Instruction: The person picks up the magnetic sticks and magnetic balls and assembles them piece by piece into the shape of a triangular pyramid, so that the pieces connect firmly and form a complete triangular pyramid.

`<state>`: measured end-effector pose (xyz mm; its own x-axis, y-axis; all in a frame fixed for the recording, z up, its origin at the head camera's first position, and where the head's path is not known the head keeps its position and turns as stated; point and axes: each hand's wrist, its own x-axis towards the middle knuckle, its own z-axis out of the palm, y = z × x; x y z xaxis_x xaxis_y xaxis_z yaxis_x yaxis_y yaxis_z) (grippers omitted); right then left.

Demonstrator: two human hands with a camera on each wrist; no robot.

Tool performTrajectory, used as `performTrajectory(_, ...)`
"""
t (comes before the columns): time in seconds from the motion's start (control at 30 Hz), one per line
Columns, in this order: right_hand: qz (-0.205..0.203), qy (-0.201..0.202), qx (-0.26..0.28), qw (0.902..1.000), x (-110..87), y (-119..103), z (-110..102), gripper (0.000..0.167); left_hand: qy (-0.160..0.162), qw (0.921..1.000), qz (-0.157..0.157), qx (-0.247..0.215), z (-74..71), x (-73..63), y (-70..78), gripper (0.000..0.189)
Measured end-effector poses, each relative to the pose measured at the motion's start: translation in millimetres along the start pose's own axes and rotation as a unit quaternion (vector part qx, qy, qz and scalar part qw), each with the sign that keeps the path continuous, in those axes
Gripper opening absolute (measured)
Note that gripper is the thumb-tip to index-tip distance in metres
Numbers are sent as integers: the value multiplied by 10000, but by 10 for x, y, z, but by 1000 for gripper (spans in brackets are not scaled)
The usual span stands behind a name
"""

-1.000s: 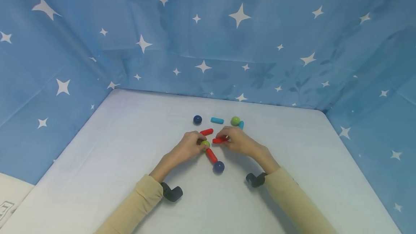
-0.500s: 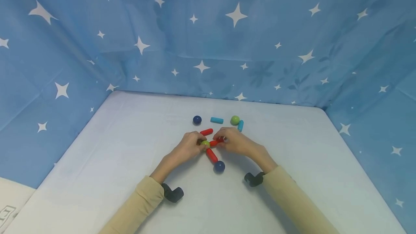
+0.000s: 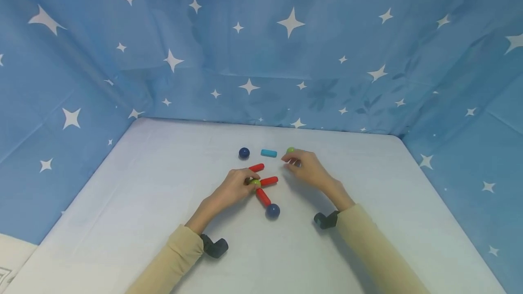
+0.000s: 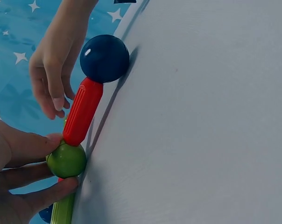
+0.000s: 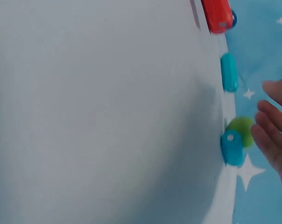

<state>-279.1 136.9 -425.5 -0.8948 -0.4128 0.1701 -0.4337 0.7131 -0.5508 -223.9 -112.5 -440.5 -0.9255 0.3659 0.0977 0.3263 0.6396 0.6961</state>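
Thumb and fingers of my left hand pinch a green ball at the middle of the table. A red rod joins it to a dark blue ball on the near side. Another red rod sticks out from the green ball to the right, and a green rod shows beneath my fingers. Just behind lies a further red rod, its left end hidden by the hand. My right hand is empty, fingers loosely bent, close to a second green ball and a light blue rod.
Toward the back of the white table lie a loose dark blue ball and another light blue rod. A blue curtain with white stars surrounds the table. Black cameras sit at both wrists.
My right hand brought a red rod against the green ball, let it go there, and moved right and back toward the second green ball. The left hand keeps its grip.
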Motion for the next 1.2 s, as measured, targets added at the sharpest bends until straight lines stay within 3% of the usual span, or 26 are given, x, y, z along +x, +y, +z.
performTrajectory(0.1,0,449,160,9989,60,95,-35,23,-37,10000,41,-8,-15,-8,0,23)
performTrajectory(0.23,146,704,260,9971,143,198,-66,25,-145,9998,27,-120,-40,-13,-1,24)
performTrajectory(0.63,565,406,-10,9976,326,339,-59,31,-272,9996,-70,-24,-42,-17,17,29)
performTrajectory(0.9,538,-35,-319,9980,368,349,-25,36,-352,9994,7,-44,-50,-14,18,29)
performTrajectory(1.2,153,56,-329,9993,289,200,-21,37,-436,9989,-35,-142,-78,-14,-2,27)
